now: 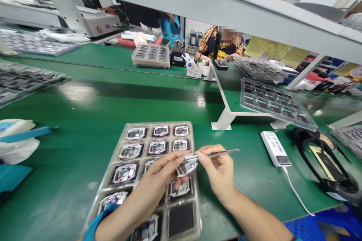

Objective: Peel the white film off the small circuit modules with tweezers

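Note:
My left hand (pixel 158 179) pinches a small white and black electronic module (pixel 186 165) and holds it above a clear plastic tray (pixel 198 211). The tray has rows of pockets filled with similar modules (pixel 132 151); one pocket at the near right is empty. My right hand (pixel 219 169) grips metal tweezers (pixel 223 153), whose tips touch the top edge of the held module. Both hands meet over the tray's right side.
A white power bank (pixel 275 148) with a cable lies right of the tray, beside a black ring-shaped fixture (pixel 325 162). More trays (pixel 275 101) rest on a white stand and across the green bench (pixel 93 109). Another person (pixel 223 47) sits opposite. White and blue items (pixel 17 139) lie left.

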Tool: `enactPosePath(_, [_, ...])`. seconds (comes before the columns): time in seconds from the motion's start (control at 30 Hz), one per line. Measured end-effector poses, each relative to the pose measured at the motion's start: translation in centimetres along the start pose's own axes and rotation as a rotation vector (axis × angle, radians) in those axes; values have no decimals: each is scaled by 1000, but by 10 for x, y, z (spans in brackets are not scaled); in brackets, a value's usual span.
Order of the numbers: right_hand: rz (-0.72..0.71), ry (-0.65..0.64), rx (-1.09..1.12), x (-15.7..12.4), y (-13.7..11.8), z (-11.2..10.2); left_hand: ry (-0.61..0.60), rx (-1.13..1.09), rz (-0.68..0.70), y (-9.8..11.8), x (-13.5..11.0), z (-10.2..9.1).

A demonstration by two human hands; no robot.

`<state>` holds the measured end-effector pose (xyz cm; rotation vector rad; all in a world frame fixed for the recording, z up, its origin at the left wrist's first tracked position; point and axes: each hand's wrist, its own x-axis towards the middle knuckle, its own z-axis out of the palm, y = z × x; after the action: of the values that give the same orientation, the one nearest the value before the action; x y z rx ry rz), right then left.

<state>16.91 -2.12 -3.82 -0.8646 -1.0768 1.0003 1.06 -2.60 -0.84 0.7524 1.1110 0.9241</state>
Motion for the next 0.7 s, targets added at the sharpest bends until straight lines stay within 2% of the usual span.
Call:
enactPosePath(0.23, [77, -27, 27, 1, 3, 0, 9, 84, -3, 4, -2, 4])
enactPosePath(0.37, [59, -104, 61, 2, 3, 0, 25, 95, -18, 7, -2, 5])
enactPosePath(0.43, [-62, -155, 21, 4, 2, -1, 27, 95, -23, 7, -2, 4])
enactPosePath(0.57, [-447, -247, -162, 8, -4, -3, 19, 115, -46, 7, 0, 0])
enactPosePath(0.63, [-546, -280, -229, 10, -8, -4, 19, 119, -59, 7, 0, 0])
enactPosePath(0.7, [-577, -294, -265, 11, -10, -4, 30, 113, -71, 8, -1, 0])
